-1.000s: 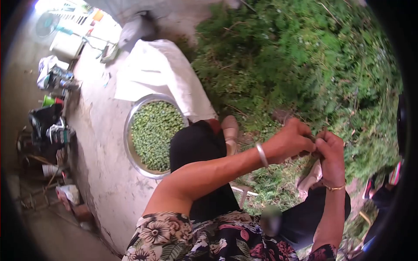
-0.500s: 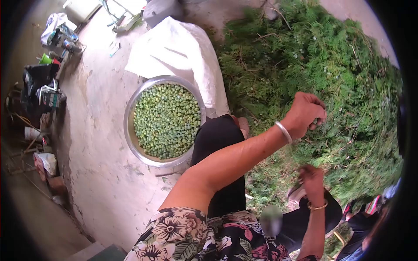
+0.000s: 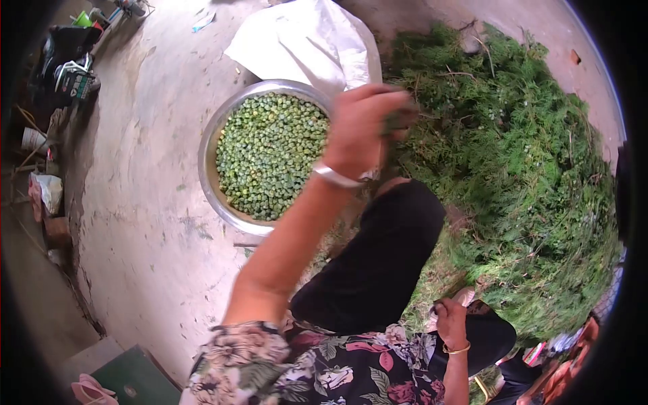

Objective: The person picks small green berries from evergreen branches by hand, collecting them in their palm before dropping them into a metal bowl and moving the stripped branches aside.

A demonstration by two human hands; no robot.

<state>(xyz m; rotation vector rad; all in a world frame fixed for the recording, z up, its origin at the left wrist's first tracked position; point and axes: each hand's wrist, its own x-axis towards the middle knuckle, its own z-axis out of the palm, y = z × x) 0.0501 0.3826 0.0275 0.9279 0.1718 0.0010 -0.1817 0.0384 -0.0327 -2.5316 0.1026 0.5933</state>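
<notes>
My left hand [image 3: 368,125], with a silver bangle at the wrist, is closed and blurred beside the right rim of a wide metal basin [image 3: 206,169]. Something dark green seems to show by its fingers, too smeared to name. Small round green seed cones [image 3: 270,155] fill the basin. Lower right, my right hand [image 3: 451,318], wearing a gold-coloured bracelet, is held near my knee with its fingers curled together. What it holds, if anything, is too small to tell. A large heap of cut evergreen sprigs [image 3: 513,162] lies in front of it and to the right.
A white sack [image 3: 304,44] lies behind the basin on the concrete floor [image 3: 148,182]. Tools and bags [image 3: 74,77] line the left wall. A dark green box [image 3: 135,378] stands at bottom left. Another person's arm [image 3: 567,368] shows at bottom right.
My left hand has moved left from above the evergreen heap to the basin's right rim. My right hand appears lower, still curled. The whole view has shifted, and my knee now stands farther right.
</notes>
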